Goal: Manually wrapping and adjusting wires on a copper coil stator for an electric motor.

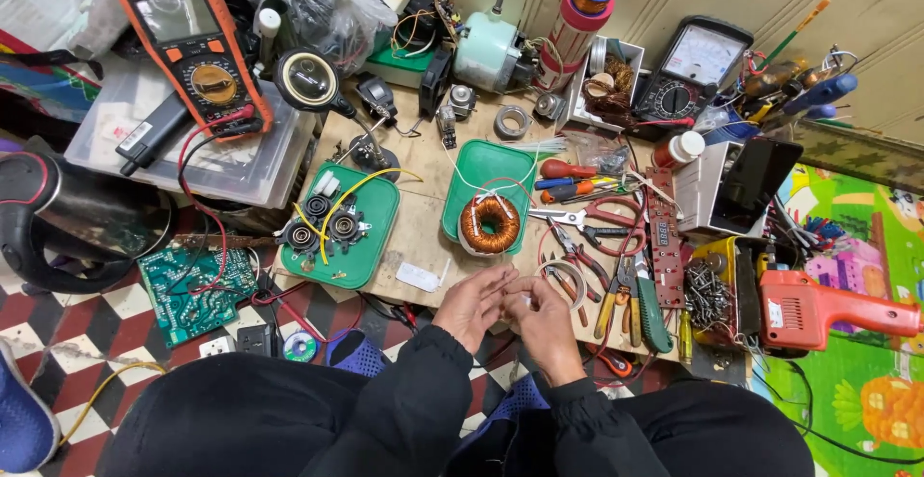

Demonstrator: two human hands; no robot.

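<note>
Copper coil (489, 224) sits at twelve o'clock; left hand (472, 306) and right hand (541, 315) pinch something small, fingertips together; it may slip among clutter.

Glossy copper-wire coil (489, 224) on smooth green plastic tray (486, 163).

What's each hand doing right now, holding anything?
Left hand: fingers curled, tips meeting the right hand's; what it pinches cannot be told.
Right hand: fingers closed at the same spot; any held thing too small to tell.
</note>
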